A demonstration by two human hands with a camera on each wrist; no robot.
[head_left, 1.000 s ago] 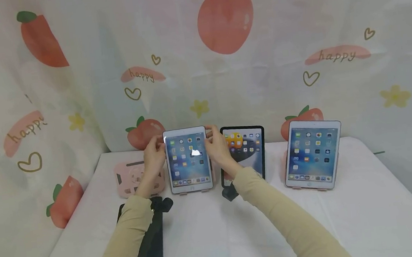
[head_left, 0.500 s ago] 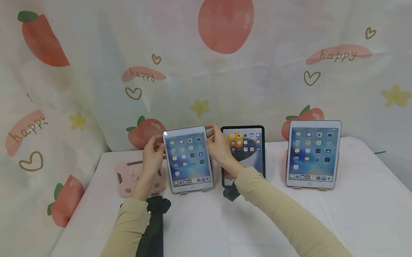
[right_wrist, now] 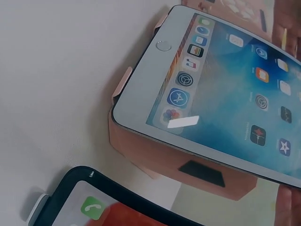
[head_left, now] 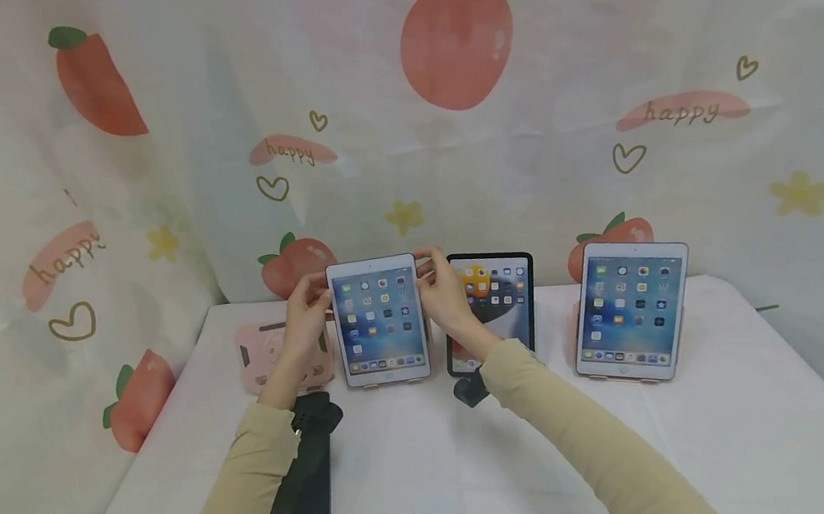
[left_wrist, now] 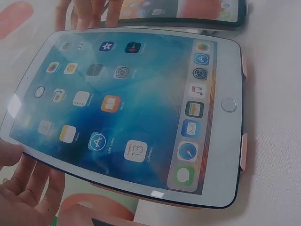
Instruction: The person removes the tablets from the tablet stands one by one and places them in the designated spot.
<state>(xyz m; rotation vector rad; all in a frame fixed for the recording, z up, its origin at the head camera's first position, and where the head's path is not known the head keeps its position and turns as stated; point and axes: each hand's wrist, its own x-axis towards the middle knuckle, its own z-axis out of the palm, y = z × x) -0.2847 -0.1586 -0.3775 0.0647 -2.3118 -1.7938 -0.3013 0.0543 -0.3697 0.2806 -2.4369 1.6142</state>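
A white tablet (head_left: 379,319) with its screen lit leans upright on a pink stand (right_wrist: 155,153), its bottom edge on the stand's small lips. At its left edge my left hand (head_left: 307,314) grips it near the upper corner; the left wrist view shows the thumb at the front and fingers (left_wrist: 37,186) behind. My right hand (head_left: 447,291) holds the opposite edge near the top, with fingertips (left_wrist: 83,14) visible beyond the tablet in the left wrist view. In the right wrist view only slivers of the hands show at the right border.
Right of the white tablet stands a black-framed tablet (head_left: 496,303), partly behind my right wrist. Another white tablet (head_left: 632,309) leans on a stand farther right. A bare pink stand (head_left: 260,357) is at the left; a dark tablet (head_left: 304,486) lies flat under my left forearm.
Both hands stay at the tablet's sides, with only slight shifts of the fingers. The head view has moved a little. The bright reflection on the tablet's screen in the head view is gone.
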